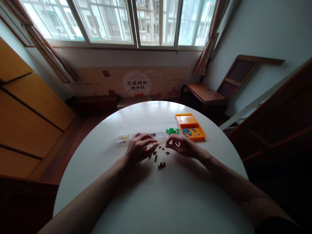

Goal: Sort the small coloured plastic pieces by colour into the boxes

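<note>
Just green bricks (pixel 172 131) in clear tray (pixel 136 127)

Bare forearms (no sleeves, no rings)

Brown pieces (pixel 159 156) (tiny) too small to identify.

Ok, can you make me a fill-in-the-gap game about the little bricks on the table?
1. The tray holding the blue bricks is coloured ____.
2. The green bricks lie in a clear ____.
3. The loose bricks between the left hand and right hand are dark ____.
4. The table top is ____ in shape.

Missing words: orange; box; brown; round
</note>
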The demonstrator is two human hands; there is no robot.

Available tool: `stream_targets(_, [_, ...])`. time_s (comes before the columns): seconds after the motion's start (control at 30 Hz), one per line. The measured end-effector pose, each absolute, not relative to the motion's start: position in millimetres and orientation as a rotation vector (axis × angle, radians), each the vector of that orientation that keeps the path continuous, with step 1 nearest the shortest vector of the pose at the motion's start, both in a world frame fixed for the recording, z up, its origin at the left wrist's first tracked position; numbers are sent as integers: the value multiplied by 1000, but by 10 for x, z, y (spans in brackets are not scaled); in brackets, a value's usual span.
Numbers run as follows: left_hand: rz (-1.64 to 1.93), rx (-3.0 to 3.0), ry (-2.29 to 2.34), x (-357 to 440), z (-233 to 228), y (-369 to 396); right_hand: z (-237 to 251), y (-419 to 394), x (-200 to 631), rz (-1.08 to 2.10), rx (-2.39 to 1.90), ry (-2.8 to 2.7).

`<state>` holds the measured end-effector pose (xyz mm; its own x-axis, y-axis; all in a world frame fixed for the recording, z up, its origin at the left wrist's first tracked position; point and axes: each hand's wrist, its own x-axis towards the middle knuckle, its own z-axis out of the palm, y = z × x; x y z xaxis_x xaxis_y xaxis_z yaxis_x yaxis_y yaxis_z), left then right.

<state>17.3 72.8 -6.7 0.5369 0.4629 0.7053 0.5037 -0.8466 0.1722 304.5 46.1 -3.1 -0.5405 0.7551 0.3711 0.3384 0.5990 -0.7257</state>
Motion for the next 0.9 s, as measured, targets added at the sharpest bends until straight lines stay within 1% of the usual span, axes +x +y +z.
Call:
stream_targets(0.17, [-1151, -2746, -706, 248, -23, 673, -70, 426, 2942, 683, -879, -2076])
stream_targets(0.37, [-1245, -2698, -554, 273, -30, 696, -63, 390, 2885, 608, -836, -2102])
stream_targets(0.6, [-1178, -2721, -571, 259, -53, 711, -61, 379, 2866, 621, -827, -2107])
stream_targets(0.7, [-1222, -2650, -656, 246, -45, 724, -8, 368, 2907, 579, -897, -2115])
stream_targets(0.8, [-1294, -2503, -896, 206, -48, 758, 54, 377, 2989, 525, -943, -2201])
stream_targets(0.9, [-1291, -2415, -1158, 154, -61, 806, 105, 403, 3076, 536, -921, -2337])
